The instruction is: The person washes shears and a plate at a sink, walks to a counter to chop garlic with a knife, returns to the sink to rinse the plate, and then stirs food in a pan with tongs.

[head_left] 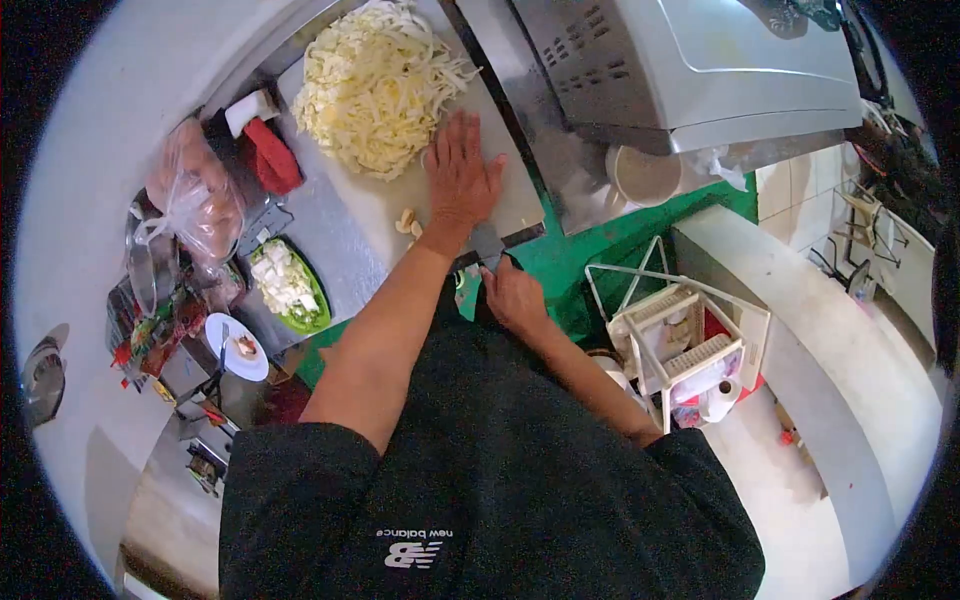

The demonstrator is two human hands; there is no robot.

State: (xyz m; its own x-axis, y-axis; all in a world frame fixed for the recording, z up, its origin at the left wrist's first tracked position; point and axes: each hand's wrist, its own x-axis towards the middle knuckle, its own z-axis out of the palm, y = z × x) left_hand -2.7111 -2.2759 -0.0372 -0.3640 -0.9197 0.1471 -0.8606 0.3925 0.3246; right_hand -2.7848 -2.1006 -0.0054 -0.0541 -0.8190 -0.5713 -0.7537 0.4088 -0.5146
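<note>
My left hand (460,180) lies flat, fingers spread, pressing down on the blade of a knife (488,243) on a white cutting board (515,205). My right hand (515,295) is closed around the knife's dark handle at the board's near edge. A few peeled garlic cloves (407,222) lie just left of my left wrist. A big pile of shredded pale cabbage (375,85) covers the far part of the board, just beyond my left fingertips.
A green dish of chopped vegetables (287,287), a knotted plastic bag (195,200), a red object (270,155) and a small white plate (237,347) sit to the left. A metal appliance (690,60) and a bowl (645,175) are at the right, a white rack (680,340) below.
</note>
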